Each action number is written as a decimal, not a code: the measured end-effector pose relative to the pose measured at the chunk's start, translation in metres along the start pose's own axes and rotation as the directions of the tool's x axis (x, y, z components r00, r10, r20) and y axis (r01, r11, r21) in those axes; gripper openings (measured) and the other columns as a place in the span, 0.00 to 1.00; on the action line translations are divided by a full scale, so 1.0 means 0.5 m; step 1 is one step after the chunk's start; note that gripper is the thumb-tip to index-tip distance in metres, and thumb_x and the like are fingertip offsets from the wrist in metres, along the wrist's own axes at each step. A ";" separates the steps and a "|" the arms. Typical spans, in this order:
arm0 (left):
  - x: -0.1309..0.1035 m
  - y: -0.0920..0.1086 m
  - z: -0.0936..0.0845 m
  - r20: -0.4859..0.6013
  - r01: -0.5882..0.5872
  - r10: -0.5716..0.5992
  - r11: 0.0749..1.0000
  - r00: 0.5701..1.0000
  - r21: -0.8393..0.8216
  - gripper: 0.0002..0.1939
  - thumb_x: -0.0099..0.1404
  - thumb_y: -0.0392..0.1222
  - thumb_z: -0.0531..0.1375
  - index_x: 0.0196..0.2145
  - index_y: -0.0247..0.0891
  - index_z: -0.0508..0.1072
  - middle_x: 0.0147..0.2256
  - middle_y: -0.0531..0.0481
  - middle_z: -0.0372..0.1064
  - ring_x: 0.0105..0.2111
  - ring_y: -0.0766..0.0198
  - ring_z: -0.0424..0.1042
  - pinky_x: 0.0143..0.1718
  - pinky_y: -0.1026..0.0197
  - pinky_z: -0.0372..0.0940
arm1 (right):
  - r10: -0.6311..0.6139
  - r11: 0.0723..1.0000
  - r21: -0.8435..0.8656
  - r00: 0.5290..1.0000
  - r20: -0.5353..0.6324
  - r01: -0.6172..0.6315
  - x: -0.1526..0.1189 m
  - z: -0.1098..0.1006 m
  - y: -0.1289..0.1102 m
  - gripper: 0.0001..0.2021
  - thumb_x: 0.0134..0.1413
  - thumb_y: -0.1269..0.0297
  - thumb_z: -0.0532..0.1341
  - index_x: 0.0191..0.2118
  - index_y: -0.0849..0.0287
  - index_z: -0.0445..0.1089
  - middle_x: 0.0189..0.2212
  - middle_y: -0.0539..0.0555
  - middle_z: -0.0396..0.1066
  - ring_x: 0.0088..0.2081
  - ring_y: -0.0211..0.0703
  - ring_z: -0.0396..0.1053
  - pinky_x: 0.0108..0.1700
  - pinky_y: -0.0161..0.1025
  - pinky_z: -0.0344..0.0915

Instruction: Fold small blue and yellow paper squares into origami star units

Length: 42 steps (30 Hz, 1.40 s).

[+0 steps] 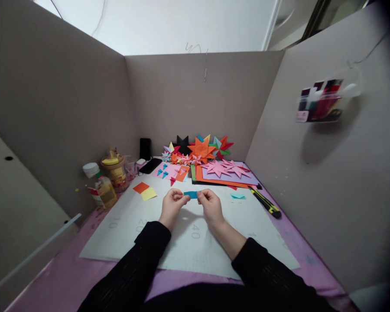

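A small blue paper strip [191, 195] is held level above the white sheet [123, 238], stretched between both hands. My left hand [173, 205] pinches its left end, and my right hand [211, 206] pinches the right end between thumb and fingers. Left of my hands lie an orange square [141, 187] and a yellow square [148, 193]. To the right is a folded light-blue paper piece [238, 196]. Small blue folded pieces [163, 171] rest on pink paper farther back.
Folded paper stars [202, 149] stand at the back, near pink stars [217, 168] on stacked coloured sheets. A yellow-black cutter [266, 203] lies right. At left are a bottle [102, 190], a jar [116, 173] and a phone [150, 166]. Grey panels enclose three sides.
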<state>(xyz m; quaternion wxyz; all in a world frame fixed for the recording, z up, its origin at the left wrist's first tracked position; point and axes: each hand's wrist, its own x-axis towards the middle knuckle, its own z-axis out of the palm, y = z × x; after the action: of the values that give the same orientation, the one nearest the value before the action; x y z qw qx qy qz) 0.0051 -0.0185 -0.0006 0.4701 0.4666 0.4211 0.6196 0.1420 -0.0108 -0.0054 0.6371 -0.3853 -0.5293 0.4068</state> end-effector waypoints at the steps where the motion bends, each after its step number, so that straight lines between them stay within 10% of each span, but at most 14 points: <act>1: 0.000 0.001 0.000 0.006 0.009 -0.010 1.000 1.000 0.025 0.15 0.48 0.40 0.65 0.31 0.36 0.63 0.20 0.56 0.66 0.22 0.68 0.67 0.27 0.66 0.60 | 0.001 1.000 -0.008 1.000 0.006 0.000 0.000 -0.001 -0.003 0.11 0.49 0.58 0.59 0.24 0.59 0.63 0.18 0.46 0.59 0.22 0.35 0.56 0.26 0.34 0.55; 13: -0.009 0.003 0.003 0.173 -0.255 0.203 0.892 0.964 0.374 0.07 0.53 0.38 0.59 0.33 0.38 0.70 0.30 0.51 0.68 0.29 0.65 0.66 0.29 0.65 0.60 | -0.006 0.995 -0.096 0.999 0.039 0.010 0.008 -0.009 -0.019 0.11 0.46 0.57 0.60 0.25 0.59 0.65 0.20 0.48 0.62 0.24 0.37 0.58 0.28 0.35 0.56; 17: -0.004 -0.012 0.006 0.084 -0.204 0.187 0.929 0.979 0.308 0.09 0.54 0.38 0.58 0.35 0.37 0.67 0.30 0.50 0.67 0.28 0.66 0.66 0.30 0.65 0.61 | 0.035 0.999 0.002 0.996 0.087 -0.035 0.002 0.010 -0.007 0.15 0.42 0.59 0.63 0.38 0.59 0.66 0.30 0.52 0.67 0.28 0.38 0.62 0.29 0.34 0.58; 21: -0.001 -0.023 0.010 -0.001 -0.132 0.136 0.967 0.991 0.216 0.13 0.53 0.38 0.59 0.37 0.36 0.64 0.28 0.52 0.66 0.26 0.68 0.66 0.29 0.66 0.61 | 0.109 0.993 -0.049 0.986 0.127 -0.104 -0.003 0.026 0.013 0.11 0.41 0.58 0.63 0.26 0.60 0.66 0.20 0.47 0.62 0.22 0.35 0.57 0.24 0.33 0.55; 36: -0.002 -0.025 0.002 -0.052 0.005 0.004 0.984 0.999 0.180 0.19 0.48 0.40 0.63 0.37 0.37 0.61 0.20 0.57 0.65 0.22 0.66 0.68 0.25 0.66 0.58 | 0.146 0.979 0.166 0.977 -0.158 -0.120 0.060 -0.015 0.043 0.15 0.44 0.52 0.60 0.23 0.58 0.58 0.15 0.43 0.51 0.16 0.30 0.47 0.16 0.30 0.46; 42: 0.002 -0.032 0.002 0.005 -0.013 0.012 0.985 1.000 0.169 0.17 0.48 0.38 0.62 0.36 0.38 0.61 0.19 0.59 0.62 0.20 0.69 0.65 0.23 0.67 0.56 | 0.196 0.980 0.024 0.978 0.064 -0.198 0.041 -0.003 0.054 0.17 0.40 0.51 0.62 0.33 0.59 0.65 0.19 0.45 0.61 0.18 0.32 0.54 0.18 0.30 0.49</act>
<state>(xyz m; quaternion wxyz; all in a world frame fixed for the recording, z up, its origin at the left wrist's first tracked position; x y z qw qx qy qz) 0.0090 -0.0142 -0.0155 0.4256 0.5088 0.4684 0.5836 0.1427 0.0182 -0.0232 0.5827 -0.4136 -0.5018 0.4875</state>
